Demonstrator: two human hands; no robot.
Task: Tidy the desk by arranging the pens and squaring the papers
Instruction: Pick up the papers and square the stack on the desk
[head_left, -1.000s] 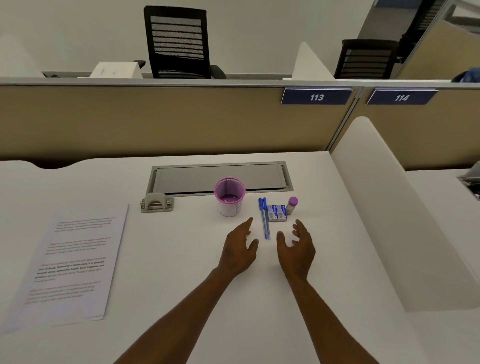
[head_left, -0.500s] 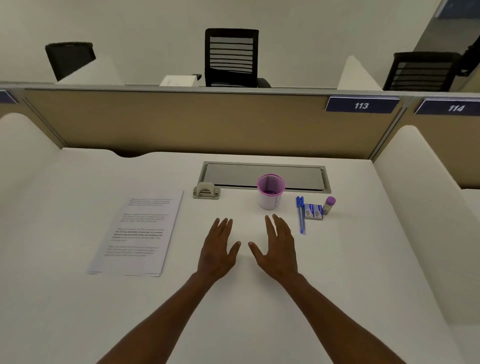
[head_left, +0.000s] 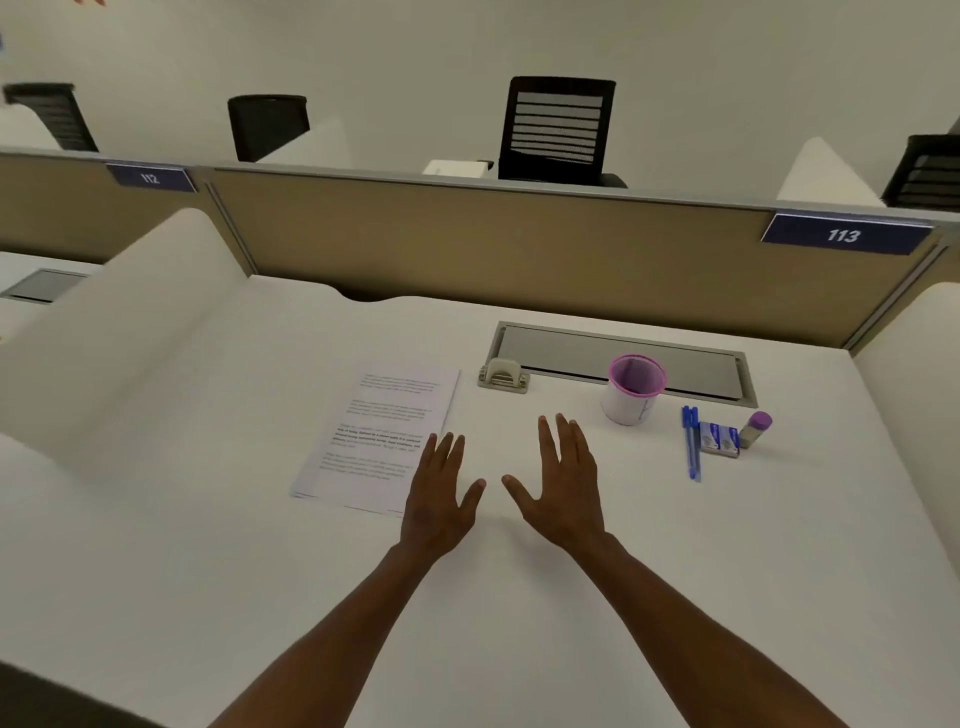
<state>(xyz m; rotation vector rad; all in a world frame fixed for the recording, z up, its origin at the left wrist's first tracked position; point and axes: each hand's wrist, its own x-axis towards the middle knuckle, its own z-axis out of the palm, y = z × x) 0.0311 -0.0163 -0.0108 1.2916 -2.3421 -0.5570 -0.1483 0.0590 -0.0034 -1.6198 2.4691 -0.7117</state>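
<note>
A stack of printed papers (head_left: 379, 434) lies on the white desk (head_left: 519, 597), left of centre. Two blue pens (head_left: 691, 441) lie side by side at the right, beside a white cup with a pink rim (head_left: 631, 389) that stands upright and looks empty. My left hand (head_left: 439, 493) hovers flat, fingers spread, with its fingertips at the papers' right edge. My right hand (head_left: 563, 480) is held flat and spread too, between the papers and the cup. Neither hand holds anything.
A small staple box (head_left: 719, 439) and a purple-capped glue stick (head_left: 756, 428) lie right of the pens. A grey clip (head_left: 503, 375) sits by the metal cable hatch (head_left: 623, 358). A tan partition (head_left: 519, 249) and white side dividers (head_left: 130, 332) bound the desk.
The view has swung left, so the papers now sit near the centre. Both hands have moved left away from the pens, flattened, and the left one now reaches the papers' edge.
</note>
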